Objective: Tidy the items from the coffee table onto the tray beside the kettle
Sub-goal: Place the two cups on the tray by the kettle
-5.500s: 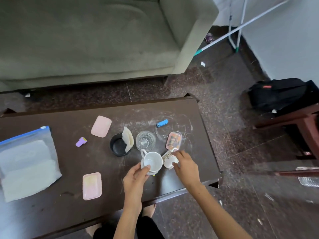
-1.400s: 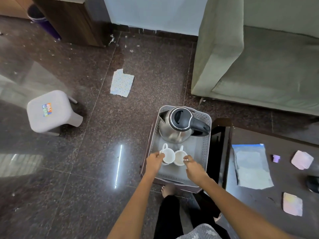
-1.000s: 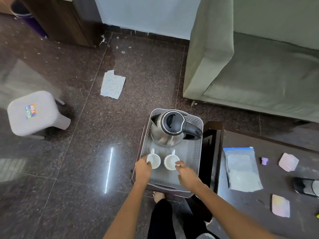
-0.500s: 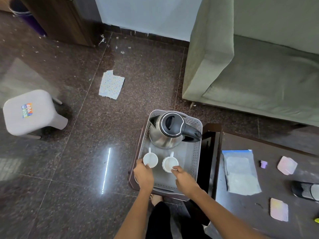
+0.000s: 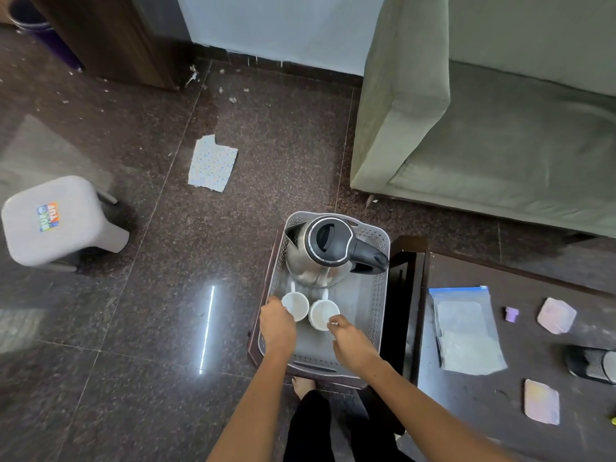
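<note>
Since a moment ago both hands have eased back slightly from the two cups on the grey tray. The left hand curls its fingers on the left cup; the right hand pinches the right cup, both standing upright beside the kettle.

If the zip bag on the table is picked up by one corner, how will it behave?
The zip bag looks like thin clear plastic lying flat, so it would probably droop. The pale contents inside may slide down and sag. It seems light and unlikely to break.
</note>
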Tool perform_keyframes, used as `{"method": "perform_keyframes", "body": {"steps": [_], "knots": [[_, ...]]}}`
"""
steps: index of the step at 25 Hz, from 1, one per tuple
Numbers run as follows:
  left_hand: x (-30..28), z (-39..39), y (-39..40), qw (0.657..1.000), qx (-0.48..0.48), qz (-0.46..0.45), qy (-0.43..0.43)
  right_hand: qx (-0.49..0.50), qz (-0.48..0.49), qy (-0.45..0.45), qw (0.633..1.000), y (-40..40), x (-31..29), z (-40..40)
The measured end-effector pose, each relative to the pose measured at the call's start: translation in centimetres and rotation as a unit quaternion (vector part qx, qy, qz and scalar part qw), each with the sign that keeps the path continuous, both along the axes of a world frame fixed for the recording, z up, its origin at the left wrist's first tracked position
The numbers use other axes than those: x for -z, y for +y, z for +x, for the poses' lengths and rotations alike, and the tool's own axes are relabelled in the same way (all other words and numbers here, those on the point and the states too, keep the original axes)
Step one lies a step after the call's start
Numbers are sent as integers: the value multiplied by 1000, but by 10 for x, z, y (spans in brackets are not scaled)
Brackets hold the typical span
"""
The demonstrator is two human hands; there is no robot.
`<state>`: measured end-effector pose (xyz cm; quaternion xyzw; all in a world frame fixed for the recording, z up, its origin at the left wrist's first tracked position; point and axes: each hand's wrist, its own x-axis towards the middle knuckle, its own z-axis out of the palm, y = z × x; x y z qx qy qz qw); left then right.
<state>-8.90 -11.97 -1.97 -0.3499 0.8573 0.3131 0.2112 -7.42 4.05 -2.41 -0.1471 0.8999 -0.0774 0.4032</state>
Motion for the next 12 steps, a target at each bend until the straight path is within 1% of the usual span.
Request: {"method": "perform_keyframes", "body": {"steps": [5, 9, 12], "knots": [[1, -7, -8, 997, 76, -28, 12, 9, -4, 14, 1000, -4, 3, 1], [-5, 4, 1, 991, 127, -43, 27, 12, -4, 29, 1000, -5, 7, 0], [-3, 17, 5, 979, 190, -71, 9, 23, 12, 43, 999, -11, 8, -3]]}}
